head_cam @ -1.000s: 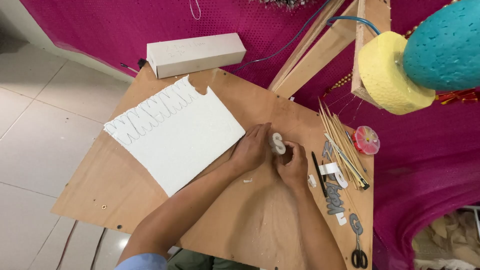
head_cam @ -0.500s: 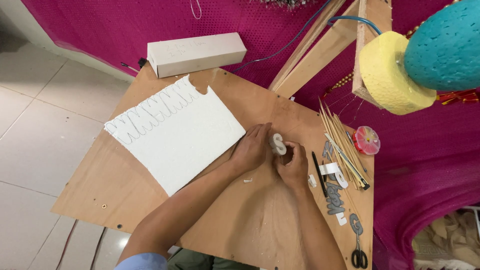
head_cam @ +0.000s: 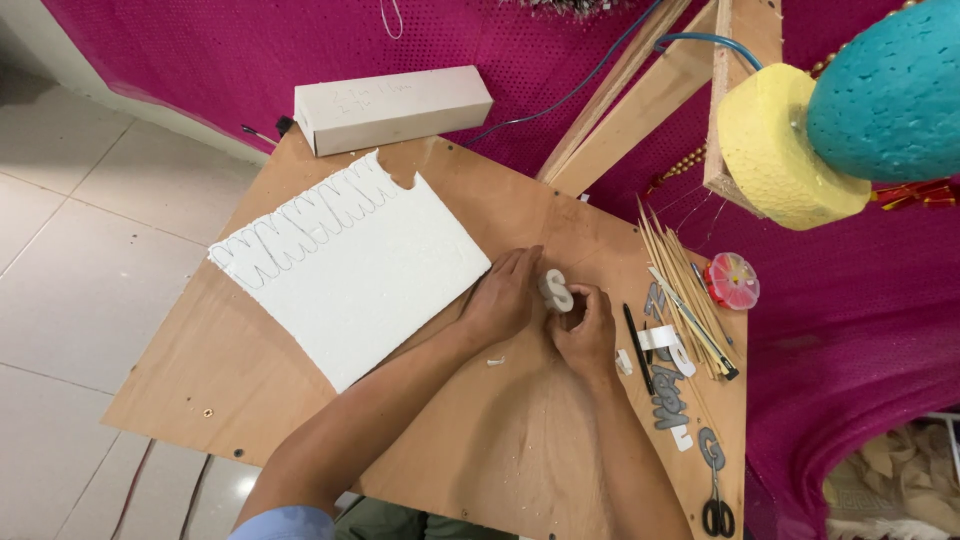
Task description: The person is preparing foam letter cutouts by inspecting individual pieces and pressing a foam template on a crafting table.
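A plywood board serves as the work surface, set over a pale tiled floor, with magenta cloth behind and to the right. On the board lie a white foam sheet with a row of cut outlines along its far edge, a long grey box at the far corner, a bundle of thin sticks, a black pen, grey and white cut shapes and scissors near the right edge. A round pink pad sits on the cloth just beside the sticks. Wooden slats lean above, and yellow and teal foam blocks hang at the upper right.

Both hands meet at the middle of the board around a small white foam piece. The left hand lies nearly flat, fingers extended and close together, their tips touching the piece's left side. The right hand is curled, fingers bent in tight against the piece's right side, so the piece is pinched between the two hands. The piece stands between the fingertips, just off the foam sheet's corner and well left of the sticks. A tiny white scrap lies near the left wrist.
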